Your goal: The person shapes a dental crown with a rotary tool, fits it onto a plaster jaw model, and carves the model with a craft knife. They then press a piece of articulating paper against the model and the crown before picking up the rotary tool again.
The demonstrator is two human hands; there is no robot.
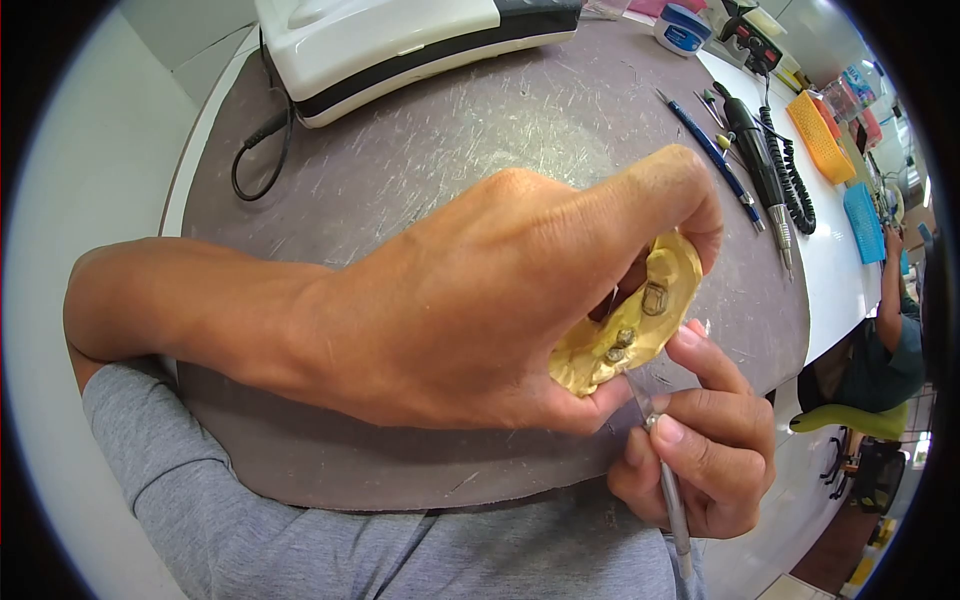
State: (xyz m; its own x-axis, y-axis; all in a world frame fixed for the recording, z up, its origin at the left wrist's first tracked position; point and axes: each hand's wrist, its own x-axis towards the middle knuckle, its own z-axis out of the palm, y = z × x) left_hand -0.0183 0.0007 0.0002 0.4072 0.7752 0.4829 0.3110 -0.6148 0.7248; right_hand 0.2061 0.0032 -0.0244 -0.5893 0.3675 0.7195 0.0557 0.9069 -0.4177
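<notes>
My left hand (450,290) reaches in from the left, closed round a yellow plaster dental model (680,270). Its thumb and fingers grip the model's ends, and the palm hides part of it. Two dark, metal-edged tooth spots (655,298) show on the model's arch. Below it, my right hand (710,450) pinches a slim metal knife (676,515) like a pen. The short blade points up, its tip right at the model's lower edge near my left thumb. My right index fingertip rests close by the model's rim.
A white and black machine (400,50) with a cable stands at the back of the scratched brown mat (480,150). On the right lie a blue pen-like tool (710,150) and a black handpiece (755,150). Beyond are a jar (682,30), an orange basket (822,135), a blue basket (863,223) and a seated person (880,350).
</notes>
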